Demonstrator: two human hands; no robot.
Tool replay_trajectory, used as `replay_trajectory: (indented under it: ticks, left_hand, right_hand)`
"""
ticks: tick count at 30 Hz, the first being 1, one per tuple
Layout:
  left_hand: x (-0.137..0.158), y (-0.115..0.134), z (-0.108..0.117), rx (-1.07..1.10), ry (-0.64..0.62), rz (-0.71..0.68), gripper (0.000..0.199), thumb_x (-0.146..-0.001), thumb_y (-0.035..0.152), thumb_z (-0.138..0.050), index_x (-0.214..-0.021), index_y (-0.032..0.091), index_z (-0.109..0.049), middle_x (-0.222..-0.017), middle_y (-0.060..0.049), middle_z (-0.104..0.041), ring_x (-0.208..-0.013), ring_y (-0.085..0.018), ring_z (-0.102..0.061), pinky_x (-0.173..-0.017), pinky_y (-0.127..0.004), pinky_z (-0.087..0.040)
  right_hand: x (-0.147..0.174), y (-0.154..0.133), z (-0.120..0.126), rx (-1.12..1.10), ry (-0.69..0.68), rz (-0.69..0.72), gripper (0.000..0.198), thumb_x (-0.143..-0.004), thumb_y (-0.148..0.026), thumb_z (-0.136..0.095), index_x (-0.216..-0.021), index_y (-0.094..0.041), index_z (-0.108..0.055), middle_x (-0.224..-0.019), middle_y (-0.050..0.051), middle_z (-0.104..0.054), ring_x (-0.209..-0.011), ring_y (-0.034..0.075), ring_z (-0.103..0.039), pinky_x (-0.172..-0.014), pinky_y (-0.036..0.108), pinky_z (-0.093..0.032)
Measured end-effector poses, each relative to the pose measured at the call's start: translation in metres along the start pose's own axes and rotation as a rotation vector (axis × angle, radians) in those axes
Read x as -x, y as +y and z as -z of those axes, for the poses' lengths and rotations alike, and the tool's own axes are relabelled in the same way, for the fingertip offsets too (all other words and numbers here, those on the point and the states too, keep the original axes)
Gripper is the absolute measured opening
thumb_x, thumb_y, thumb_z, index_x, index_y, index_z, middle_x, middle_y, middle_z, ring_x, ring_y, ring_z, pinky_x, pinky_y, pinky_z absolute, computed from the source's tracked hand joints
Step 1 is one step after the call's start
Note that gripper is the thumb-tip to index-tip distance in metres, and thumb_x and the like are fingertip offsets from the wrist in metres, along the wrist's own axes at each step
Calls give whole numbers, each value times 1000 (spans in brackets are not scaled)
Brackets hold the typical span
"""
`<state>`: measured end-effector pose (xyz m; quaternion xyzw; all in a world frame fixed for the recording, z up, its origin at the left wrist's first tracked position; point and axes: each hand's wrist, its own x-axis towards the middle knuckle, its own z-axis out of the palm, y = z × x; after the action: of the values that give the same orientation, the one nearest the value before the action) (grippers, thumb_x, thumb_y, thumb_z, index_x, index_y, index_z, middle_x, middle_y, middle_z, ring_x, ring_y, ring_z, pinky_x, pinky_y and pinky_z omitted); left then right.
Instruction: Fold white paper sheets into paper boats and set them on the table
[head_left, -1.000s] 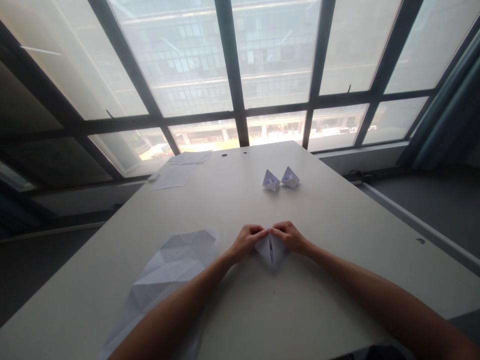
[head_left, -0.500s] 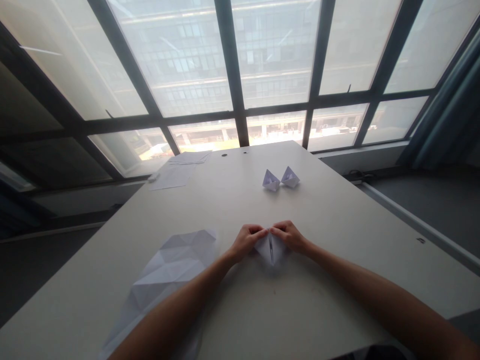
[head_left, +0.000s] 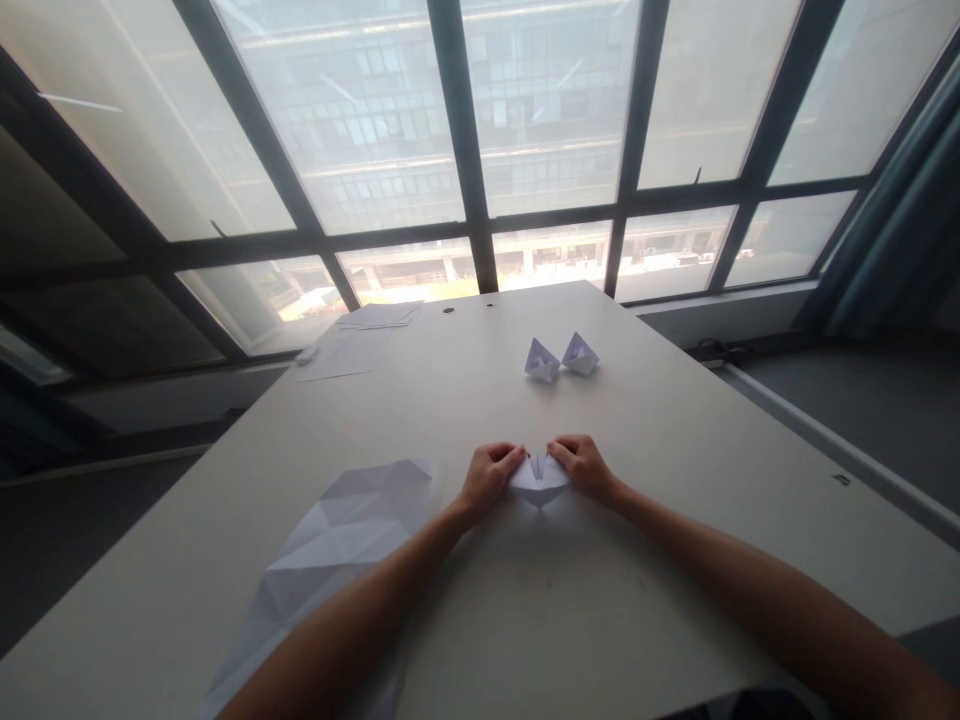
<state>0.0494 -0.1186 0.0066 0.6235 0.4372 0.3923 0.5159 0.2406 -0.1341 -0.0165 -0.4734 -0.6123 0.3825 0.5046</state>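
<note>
Between my two hands is a small folded white paper boat (head_left: 539, 492), its upper part split by a slit in the middle. My left hand (head_left: 489, 475) pinches its left corner between thumb and fingers. On the other side, my right hand (head_left: 585, 465) grips the right corner the same way. The tips of the fingers behind the paper are partly hidden. Farther back on the table stand two finished-looking paper boats, a left one (head_left: 541, 362) and a right one (head_left: 580, 355), side by side with pointed tops up.
A large creased sheet of paper (head_left: 330, 540) lies left of my hands, partly under my left forearm. Flat white sheets (head_left: 341, 355) rest at the table's far left. The white table (head_left: 645, 620) reaches toward tall windows; a blue curtain (head_left: 885, 220) hangs at right.
My hands have moved apart, drawing the paper's upper corners outward. The folded paper has gone from a tall diamond with a long slit to a lower, wider boat shape.
</note>
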Motion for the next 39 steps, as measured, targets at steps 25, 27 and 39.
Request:
replay_trajectory:
  ticks: [25,27,39]
  left_hand:
    - [-18,-24,8,361,235,-86,36,-81,49,-66,-88,18,-50,-82,-2,-63,-77,-16,-66,-75,-33,-56]
    - [-19,-26,9,384,234,-84,35,-82,48,-65,-89,18,-48,-80,0,-62,-74,-15,-66,-76,-34,-56]
    - [-14,-21,3,524,108,-65,38,-83,44,-67,-100,21,-43,-86,0,-65,-81,-16,-68,-85,-40,-54]
  right_hand:
    - [-16,20,20,-2,549,42,47,-88,-59,-50,-67,-17,-58,-53,-1,-49,-51,14,-44,-48,26,-33]
    - [-17,22,21,8,570,36,48,-87,-60,-50,-64,-18,-55,-52,-1,-50,-50,14,-44,-48,26,-33]
    - [-15,17,18,-118,598,50,42,-86,-57,-56,-73,-17,-59,-56,-1,-53,-46,13,-46,-43,25,-38]
